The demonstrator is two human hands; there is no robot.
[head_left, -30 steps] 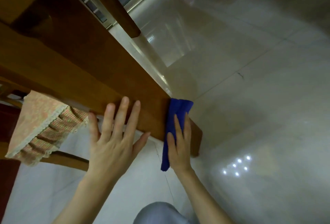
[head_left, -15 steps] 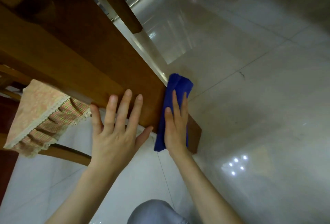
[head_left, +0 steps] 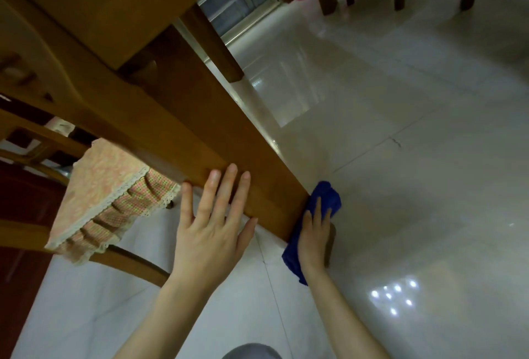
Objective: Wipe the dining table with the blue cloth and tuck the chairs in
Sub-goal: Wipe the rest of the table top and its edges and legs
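Dim indoors, with a slightly greenish cast. Lit weakly from the window (head_left: 237, 6) at the top, grey and not bright. Pale reflection of it on the glossy floor (head_left: 415, 187), just beyond the far leg of the table (head_left: 217, 141). Cluster of small white glare spots low on the right of the floor. Deep shadow under the table and along the left edge. Slightly soft everywhere, blurred most in the top left corner. Straight lines bent near the edges by the wide lens.
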